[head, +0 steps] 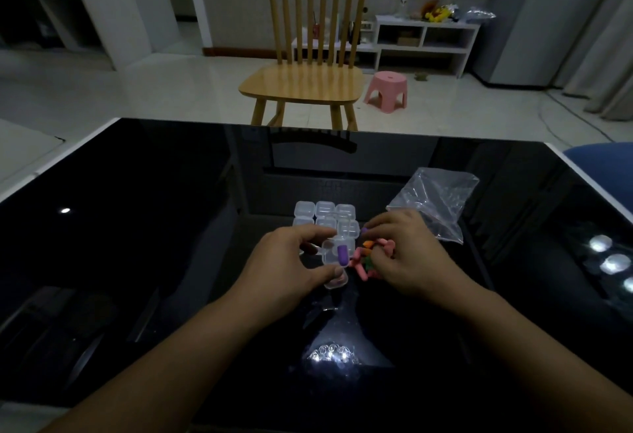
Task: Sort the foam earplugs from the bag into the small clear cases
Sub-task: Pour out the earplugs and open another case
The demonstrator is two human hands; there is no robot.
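Mid-sort, by the look of it. The left hand [291, 266] steadies an open clear case [335, 263] on the dark glossy tabletop [137, 227], thumb at its near edge and fingers curled round its far side. One purple earplug [342, 255] sits inside that case, upright or close to it. So one colour has a home, and the filling of this case looks to be the step in hand.

Over to the right hand [407, 254]: it is curled down over the loose pile of earplugs [368, 263], pink ones mostly, with a touch of orange and green showing. A purple tip peeks out by its fingertips at the far side, so it seems to be pinching a second purple plug, though the grip itself is half hidden.

Just beyond the open case stands a cluster of closed cases [325, 217], two rows, lids down, touching one another. The clear bag [436, 199] lies flat to the right, beyond the right hand, and looks emptied out.

What comes next? My judgement: carry that plug the short way left and drop it in beside the first one, while the left hand keeps the light case from skidding. Then snap the lid and pull a fresh case from the cluster.
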